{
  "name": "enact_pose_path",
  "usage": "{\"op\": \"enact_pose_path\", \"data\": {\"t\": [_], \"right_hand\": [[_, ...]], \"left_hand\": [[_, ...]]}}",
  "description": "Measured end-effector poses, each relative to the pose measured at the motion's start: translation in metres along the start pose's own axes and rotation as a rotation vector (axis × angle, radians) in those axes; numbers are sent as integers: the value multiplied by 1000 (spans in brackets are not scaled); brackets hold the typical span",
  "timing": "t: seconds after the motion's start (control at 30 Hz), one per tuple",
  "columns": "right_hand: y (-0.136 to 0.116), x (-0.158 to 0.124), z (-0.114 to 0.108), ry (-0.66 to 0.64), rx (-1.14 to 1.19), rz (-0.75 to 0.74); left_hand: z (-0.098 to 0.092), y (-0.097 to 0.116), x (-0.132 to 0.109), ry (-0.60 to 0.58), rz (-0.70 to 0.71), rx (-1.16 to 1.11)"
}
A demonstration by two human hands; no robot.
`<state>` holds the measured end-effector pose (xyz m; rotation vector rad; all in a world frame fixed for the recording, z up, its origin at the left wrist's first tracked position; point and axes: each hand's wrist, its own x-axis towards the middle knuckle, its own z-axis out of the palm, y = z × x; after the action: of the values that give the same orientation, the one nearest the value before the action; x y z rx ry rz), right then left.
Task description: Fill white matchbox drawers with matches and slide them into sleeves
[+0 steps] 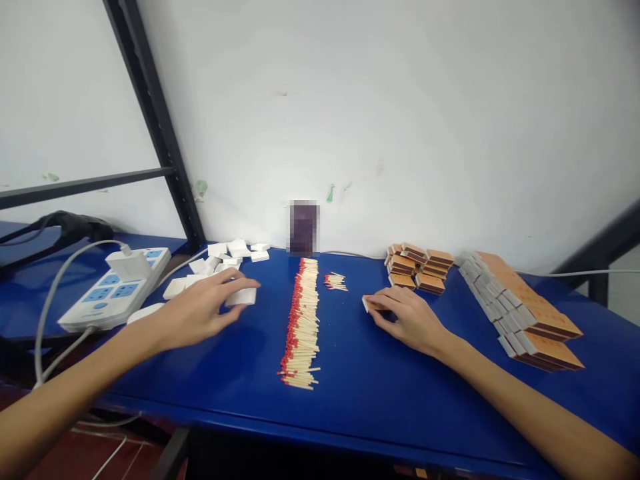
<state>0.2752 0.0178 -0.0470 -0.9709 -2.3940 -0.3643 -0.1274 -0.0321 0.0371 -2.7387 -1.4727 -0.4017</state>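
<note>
My left hand (210,303) pinches a white matchbox tray (242,297) between thumb and fingers, at the near side of a pile of similar white trays (218,250). My right hand (407,317) has its fingers closed on an orange matchbox sleeve (373,303) at the blue tabletop; the fingers cover much of it. Between my hands runs a long row of red-tipped matches (303,320). A small separate bunch of matches (336,281) lies just right of the row's far end.
Orange matchbox sleeves (417,267) are stacked at the back right. Farther right stand rows of matchboxes with pale ends (525,307). A power strip (117,290) with a plugged-in charger and cables lies left. A pixelated dark object (304,228) leans on the wall; a black metal frame (155,120) rises left.
</note>
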Motion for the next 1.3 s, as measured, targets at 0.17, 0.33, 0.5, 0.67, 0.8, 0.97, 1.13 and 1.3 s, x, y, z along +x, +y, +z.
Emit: {"op": "enact_pose_path", "data": {"t": [0.17,0.33,0.5,0.67,0.8,0.97,1.13,1.3], "right_hand": [[-4,3,-5,28,4,47],[-2,3,-9,38,14,44],[-3,1,-13,18,27,50],[-7,3,-9,23,34,65],[-10,19,-1,8,-31,86],[5,61,8,-237,-18,118],[24,96,22,-423,161,87],[18,96,28,-413,231,-8]], "left_hand": [[13,73,33,-8,157,-373],[52,113,69,-67,388,-341],[68,113,86,-26,425,-189],[64,104,77,116,341,-263],[65,92,77,212,448,-267],[69,69,84,332,403,-393],[70,55,85,391,376,-456],[69,46,88,513,328,-379]]}}
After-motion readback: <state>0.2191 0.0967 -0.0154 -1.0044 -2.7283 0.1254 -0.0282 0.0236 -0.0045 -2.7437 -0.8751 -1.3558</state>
